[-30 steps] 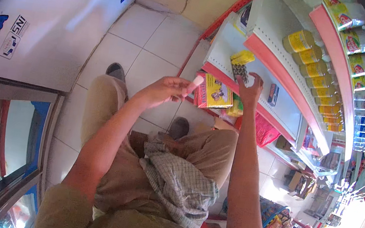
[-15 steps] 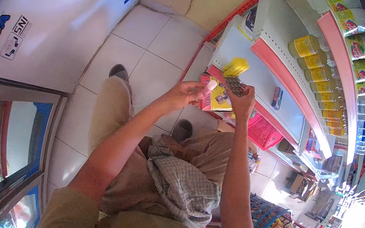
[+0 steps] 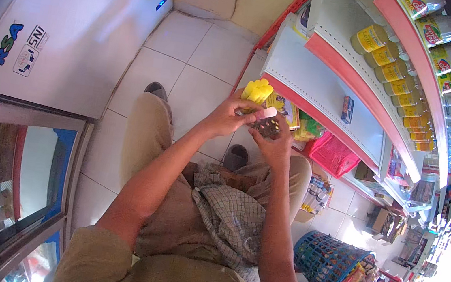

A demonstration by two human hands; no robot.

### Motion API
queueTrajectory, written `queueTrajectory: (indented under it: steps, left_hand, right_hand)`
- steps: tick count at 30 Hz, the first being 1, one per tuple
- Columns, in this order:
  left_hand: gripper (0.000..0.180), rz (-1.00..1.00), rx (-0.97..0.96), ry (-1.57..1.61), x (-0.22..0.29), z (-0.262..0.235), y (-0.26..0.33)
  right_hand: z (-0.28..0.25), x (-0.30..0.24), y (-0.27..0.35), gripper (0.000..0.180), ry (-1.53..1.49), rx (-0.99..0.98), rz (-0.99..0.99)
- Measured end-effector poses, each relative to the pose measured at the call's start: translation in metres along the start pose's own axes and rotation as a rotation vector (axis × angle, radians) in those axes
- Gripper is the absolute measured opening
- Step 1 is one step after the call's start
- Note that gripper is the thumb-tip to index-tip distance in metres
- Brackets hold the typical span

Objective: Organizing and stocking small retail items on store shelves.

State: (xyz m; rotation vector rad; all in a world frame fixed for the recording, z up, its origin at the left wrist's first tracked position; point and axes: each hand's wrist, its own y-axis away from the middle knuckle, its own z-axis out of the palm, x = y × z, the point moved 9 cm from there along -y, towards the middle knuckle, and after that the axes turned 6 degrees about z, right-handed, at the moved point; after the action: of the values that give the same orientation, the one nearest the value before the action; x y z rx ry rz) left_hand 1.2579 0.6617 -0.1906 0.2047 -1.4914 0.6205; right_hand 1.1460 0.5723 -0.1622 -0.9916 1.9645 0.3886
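From the head view, the person is sitting low on the white tiled floor (image 3: 191, 60), and both hands are meeting just in front of the bottom shelf (image 3: 305, 77). The right hand (image 3: 275, 142) is gripping a small dark packet (image 3: 268, 127) from below, fingers wrapped round it, while the left hand (image 3: 232, 117) is pinching at the packet's top edge, where a pale tab is showing (what kind of item it is, too small to tell). Just shelf-side of the hands, a bunch of bright yellow packets (image 3: 257, 91) is standing at the shelf's lip. Below the shelf, a pink basket (image 3: 331, 155) is sitting. A checked cloth (image 3: 231, 218) is lying across the person's lap, well short of the shelf.
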Motion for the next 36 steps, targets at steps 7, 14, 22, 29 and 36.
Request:
queueTrajectory:
  steps: [7, 14, 22, 29, 36]
  left_hand:
    - [0.031, 0.005, -0.005, 0.017, -0.004, 0.011, 0.003]
    - [0.056, 0.114, -0.034, -0.043, 0.007, 0.007, 0.003]
    - [0.068, 0.188, -0.012, -0.223, 0.021, 0.009, 0.007]
    - [0.065, 0.221, 0.050, -0.235, 0.027, 0.004, 0.007]
    - [0.063, 0.220, 0.039, -0.359, 0.033, 0.004, 0.007]
  right_hand:
    - [0.005, -0.002, 0.003, 0.026, -0.422, 0.063, 0.099]
    - [-0.007, -0.001, 0.002, 0.016, -0.511, 0.134, 0.153]
    - [-0.011, -0.015, 0.000, 0.012, -0.492, 0.191, 0.111]
    - [-0.006, -0.004, 0.000, 0.014, -0.483, 0.169, 0.107]
    - [-0.008, -0.003, 0.001, 0.020, -0.429, 0.192, 0.079]
